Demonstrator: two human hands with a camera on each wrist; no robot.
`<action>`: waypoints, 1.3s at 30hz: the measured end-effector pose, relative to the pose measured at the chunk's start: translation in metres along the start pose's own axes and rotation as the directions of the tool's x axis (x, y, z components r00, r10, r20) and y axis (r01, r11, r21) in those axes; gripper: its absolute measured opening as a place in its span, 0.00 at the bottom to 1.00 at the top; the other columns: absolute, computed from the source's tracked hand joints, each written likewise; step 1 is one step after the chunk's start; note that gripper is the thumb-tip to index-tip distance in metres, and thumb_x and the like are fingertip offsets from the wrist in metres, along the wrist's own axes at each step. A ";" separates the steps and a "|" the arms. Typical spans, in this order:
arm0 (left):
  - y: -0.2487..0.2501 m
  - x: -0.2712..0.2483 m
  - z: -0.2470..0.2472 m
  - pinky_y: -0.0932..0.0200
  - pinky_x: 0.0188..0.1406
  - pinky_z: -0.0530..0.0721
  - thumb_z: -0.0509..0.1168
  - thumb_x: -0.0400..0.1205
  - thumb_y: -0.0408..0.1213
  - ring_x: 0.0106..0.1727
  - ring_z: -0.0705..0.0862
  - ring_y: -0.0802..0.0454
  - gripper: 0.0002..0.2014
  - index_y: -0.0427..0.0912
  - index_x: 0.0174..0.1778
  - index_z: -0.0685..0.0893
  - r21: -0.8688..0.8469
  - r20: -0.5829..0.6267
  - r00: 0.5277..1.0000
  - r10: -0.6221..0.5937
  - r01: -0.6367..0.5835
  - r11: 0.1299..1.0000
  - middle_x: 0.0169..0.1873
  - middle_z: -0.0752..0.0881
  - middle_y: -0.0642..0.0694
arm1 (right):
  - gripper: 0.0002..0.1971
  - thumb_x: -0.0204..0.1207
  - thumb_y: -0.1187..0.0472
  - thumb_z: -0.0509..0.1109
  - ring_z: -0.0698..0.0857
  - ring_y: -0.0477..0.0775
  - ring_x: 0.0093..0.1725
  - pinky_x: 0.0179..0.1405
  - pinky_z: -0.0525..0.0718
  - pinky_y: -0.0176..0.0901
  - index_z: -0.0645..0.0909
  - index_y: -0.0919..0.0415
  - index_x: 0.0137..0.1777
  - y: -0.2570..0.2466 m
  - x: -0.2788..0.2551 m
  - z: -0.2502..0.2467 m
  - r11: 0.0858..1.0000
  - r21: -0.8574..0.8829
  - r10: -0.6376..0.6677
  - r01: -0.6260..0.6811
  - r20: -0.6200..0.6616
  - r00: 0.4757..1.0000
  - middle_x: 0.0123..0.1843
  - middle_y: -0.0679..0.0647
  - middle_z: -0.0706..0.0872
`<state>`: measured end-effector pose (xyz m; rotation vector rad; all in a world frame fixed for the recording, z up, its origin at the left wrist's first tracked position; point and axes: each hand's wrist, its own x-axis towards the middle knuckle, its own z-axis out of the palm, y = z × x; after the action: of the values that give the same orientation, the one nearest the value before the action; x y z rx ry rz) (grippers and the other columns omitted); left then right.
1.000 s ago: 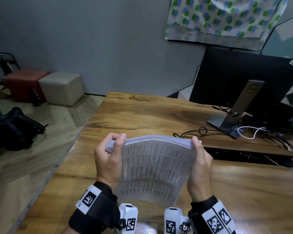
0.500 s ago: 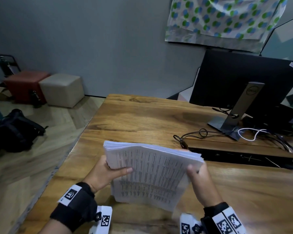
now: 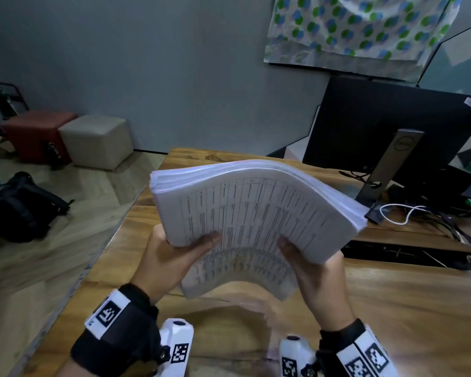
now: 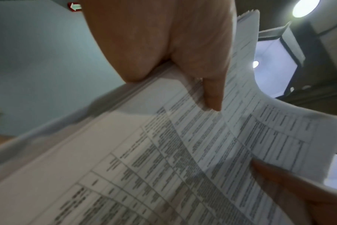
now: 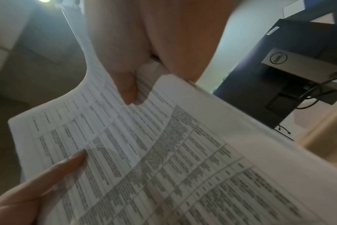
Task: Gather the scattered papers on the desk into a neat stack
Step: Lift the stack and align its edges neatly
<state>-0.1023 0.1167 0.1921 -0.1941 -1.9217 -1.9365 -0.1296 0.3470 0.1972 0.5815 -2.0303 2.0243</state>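
The thick stack of white printed papers now sits higher above the wooden desk than half a second ago, bowed upward. The left hand and right hand each grip a side, thumbs on top.

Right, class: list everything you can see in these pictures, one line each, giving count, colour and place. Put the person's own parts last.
paper stack: one, white, printed tables, bowed, held above the desk
desk: one, brown wood, below the stack
monitor: one, black, silver stand, desk's far right
cables: several, black and white, beside the stand
cube stools: two, red and beige, against the wall
bag: one, black, floor at left
dotted cloth: one, green-blue on white, wall
left hand: grips stack's left side
right hand: grips stack's right side
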 end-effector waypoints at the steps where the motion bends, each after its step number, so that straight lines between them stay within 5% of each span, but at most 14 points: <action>1: 0.003 -0.002 -0.003 0.70 0.43 0.88 0.78 0.67 0.27 0.50 0.91 0.64 0.21 0.63 0.44 0.92 -0.009 0.022 0.999 0.026 -0.025 1.000 0.44 0.94 0.62 | 0.27 0.72 0.72 0.74 0.88 0.35 0.46 0.43 0.90 0.39 0.86 0.30 0.44 -0.002 -0.002 -0.003 1.000 0.022 -0.011 0.011 0.003 1.000 0.45 0.36 0.91; 4: -0.013 -0.012 -0.018 0.66 0.47 0.89 0.86 0.60 0.34 0.52 0.92 0.59 0.23 0.56 0.49 0.92 -0.008 0.081 0.997 -0.001 0.002 1.000 0.48 0.94 0.55 | 0.23 0.66 0.83 0.76 0.90 0.34 0.45 0.40 0.87 0.28 0.86 0.53 0.49 0.019 -0.015 -0.013 0.985 0.070 0.154 -0.158 0.061 0.986 0.43 0.39 0.94; 7: -0.050 -0.025 -0.032 0.62 0.48 0.89 0.89 0.49 0.50 0.55 0.92 0.47 0.38 0.40 0.54 0.88 0.019 0.114 0.962 -0.246 0.246 0.969 0.50 0.95 0.46 | 0.23 0.64 0.82 0.79 0.90 0.31 0.41 0.39 0.85 0.25 0.84 0.55 0.48 0.051 -0.030 -0.013 0.932 -0.017 0.361 -0.363 0.156 0.920 0.40 0.37 0.94; 10: -0.063 -0.029 -0.027 0.60 0.46 0.91 0.86 0.42 0.61 0.53 0.92 0.56 0.42 0.46 0.51 0.88 0.049 0.081 0.924 -0.374 0.371 0.927 0.47 0.95 0.54 | 0.23 0.67 0.80 0.78 0.90 0.30 0.45 0.42 0.86 0.25 0.81 0.54 0.54 0.063 -0.033 -0.006 0.910 -0.038 0.413 -0.413 0.181 0.893 0.43 0.33 0.94; 14: -0.037 -0.015 -0.012 0.62 0.52 0.90 0.81 0.68 0.34 0.50 0.92 0.62 0.15 0.52 0.47 0.90 0.061 0.025 0.966 -0.255 0.254 0.965 0.44 0.95 0.60 | 0.21 0.70 0.77 0.76 0.90 0.36 0.46 0.41 0.89 0.32 0.88 0.45 0.46 0.045 -0.020 -0.002 0.959 0.009 0.282 -0.284 0.108 0.953 0.44 0.37 0.93; 16: -0.025 -0.009 -0.008 0.64 0.47 0.91 0.76 0.72 0.23 0.50 0.92 0.62 0.19 0.56 0.44 0.92 0.031 0.017 0.990 -0.137 0.137 0.990 0.44 0.95 0.59 | 0.29 0.72 0.78 0.73 0.89 0.33 0.47 0.43 0.88 0.31 0.87 0.35 0.48 0.029 -0.014 -0.001 0.989 0.028 0.145 -0.147 0.066 0.987 0.46 0.34 0.92; 19: -0.021 -0.007 -0.003 0.68 0.43 0.88 0.76 0.71 0.20 0.50 0.92 0.61 0.20 0.52 0.47 0.90 -0.042 -0.015 0.997 -0.076 0.075 0.996 0.44 0.95 0.57 | 0.29 0.72 0.79 0.73 0.88 0.32 0.49 0.44 0.87 0.27 0.84 0.37 0.51 0.026 -0.013 -0.004 0.997 0.060 0.046 -0.047 0.007 0.999 0.47 0.33 0.91; 21: -0.043 -0.013 -0.001 0.64 0.44 0.89 0.79 0.69 0.24 0.50 0.92 0.60 0.19 0.54 0.44 0.91 -0.035 0.004 0.987 -0.160 0.160 0.986 0.44 0.95 0.57 | 0.25 0.72 0.79 0.74 0.90 0.40 0.51 0.46 0.90 0.34 0.87 0.42 0.49 0.044 -0.019 -0.007 0.984 0.064 0.164 -0.165 0.023 0.986 0.48 0.36 0.92; 23: -0.074 -0.022 0.000 0.61 0.45 0.90 0.83 0.65 0.28 0.54 0.92 0.50 0.17 0.55 0.42 0.93 0.002 0.014 0.951 -0.308 0.308 0.952 0.45 0.96 0.54 | 0.21 0.72 0.78 0.75 0.91 0.46 0.53 0.58 0.90 0.55 0.86 0.49 0.51 0.069 -0.030 -0.008 0.941 0.010 0.336 -0.337 0.061 0.940 0.50 0.41 0.94; 25: -0.094 -0.032 0.001 0.61 0.45 0.91 0.81 0.66 0.22 0.57 0.91 0.39 0.17 0.47 0.44 0.92 -0.007 0.027 0.906 -0.421 0.422 0.907 0.43 0.96 0.51 | 0.19 0.72 0.77 0.75 0.92 0.44 0.51 0.65 0.84 0.67 0.85 0.50 0.52 0.086 -0.041 -0.007 0.887 -0.036 0.462 -0.461 0.083 0.883 0.50 0.43 0.95; 29: -0.077 -0.026 0.005 0.56 0.55 0.91 0.77 0.70 0.20 0.49 0.94 0.55 0.17 0.45 0.47 0.90 0.017 0.016 0.933 -0.360 0.359 0.933 0.43 0.96 0.54 | 0.19 0.73 0.76 0.75 0.92 0.50 0.53 0.55 0.91 0.50 0.88 0.48 0.48 0.080 -0.036 -0.010 0.923 -0.009 0.386 -0.386 0.046 0.922 0.48 0.43 0.95; 32: -0.044 -0.014 0.005 0.68 0.43 0.89 0.76 0.71 0.18 0.46 0.92 0.64 0.19 0.47 0.48 0.89 -0.020 0.010 0.972 -0.233 0.234 0.972 0.41 0.95 0.59 | 0.23 0.73 0.80 0.73 0.91 0.42 0.50 0.46 0.91 0.37 0.88 0.47 0.50 0.052 -0.022 -0.014 0.987 0.036 0.158 -0.159 0.037 0.987 0.47 0.43 0.93; 34: -0.034 -0.012 0.004 0.70 0.39 0.88 0.76 0.70 0.18 0.46 0.92 0.64 0.18 0.45 0.48 0.87 -0.041 0.014 0.985 -0.172 0.173 0.984 0.41 0.94 0.60 | 0.20 0.72 0.80 0.73 0.89 0.41 0.51 0.46 0.89 0.33 0.82 0.59 0.58 0.047 -0.019 -0.016 0.997 0.037 0.072 -0.072 0.000 0.997 0.49 0.45 0.91; 39: -0.097 -0.031 0.001 0.69 0.39 0.89 0.82 0.66 0.25 0.48 0.92 0.58 0.17 0.49 0.44 0.90 0.015 0.058 0.919 -0.389 0.389 0.921 0.38 0.95 0.60 | 0.18 0.70 0.80 0.76 0.92 0.45 0.51 0.47 0.91 0.44 0.87 0.56 0.50 0.104 -0.045 -0.018 0.930 0.025 0.365 -0.366 0.027 0.930 0.47 0.46 0.95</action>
<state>-0.1106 0.1210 0.0910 0.1473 -2.1306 -2.1953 -0.1353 0.3676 0.0845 0.2405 -2.2642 2.2585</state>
